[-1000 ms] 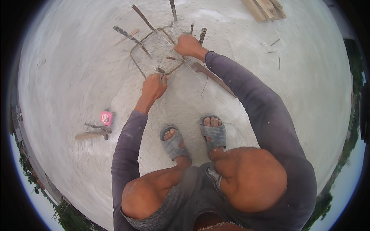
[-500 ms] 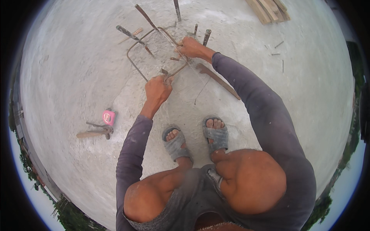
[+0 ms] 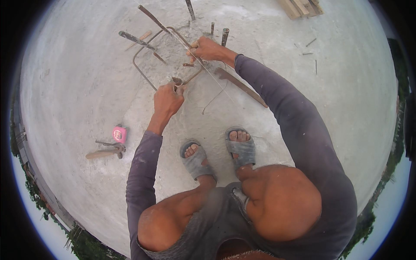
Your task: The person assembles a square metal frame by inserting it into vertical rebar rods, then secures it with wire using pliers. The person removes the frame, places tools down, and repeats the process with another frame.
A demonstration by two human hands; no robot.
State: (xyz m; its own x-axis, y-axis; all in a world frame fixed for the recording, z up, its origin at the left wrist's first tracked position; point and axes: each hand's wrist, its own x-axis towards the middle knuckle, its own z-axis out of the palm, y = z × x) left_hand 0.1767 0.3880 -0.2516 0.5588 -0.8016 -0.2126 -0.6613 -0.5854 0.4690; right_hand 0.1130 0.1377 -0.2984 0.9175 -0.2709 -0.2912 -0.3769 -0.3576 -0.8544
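A bent square ring of rusty reinforcing bar, a stirrup [image 3: 144,75], surrounds several upright rebar stubs [image 3: 134,40] that rise from the concrete. My left hand [image 3: 168,102] is closed on its near corner, beside a short stub. Around its right side, near the far right corner, the fingers of my right hand [image 3: 208,50] are wrapped. A taut pale string [image 3: 219,83] runs slantwise past my right hand. From the ring's near right corner a thin wire [image 3: 212,100] trails onto the floor. Whether either hand also pinches wire is hidden.
Right of the ring lies a handsaw-like long brown tool [image 3: 242,87]. A pink tape measure [image 3: 119,134] and a wooden-handled hammer [image 3: 104,153] rest at left. Timber pieces [image 3: 300,8] are stacked far right, with loose nails [image 3: 307,53] nearby. My sandalled feet [image 3: 240,147] stand close.
The view has turned slightly, so ring, stubs and hands appear farther left. The wire's loose end has swung left. Both hands keep their grip on the ring.
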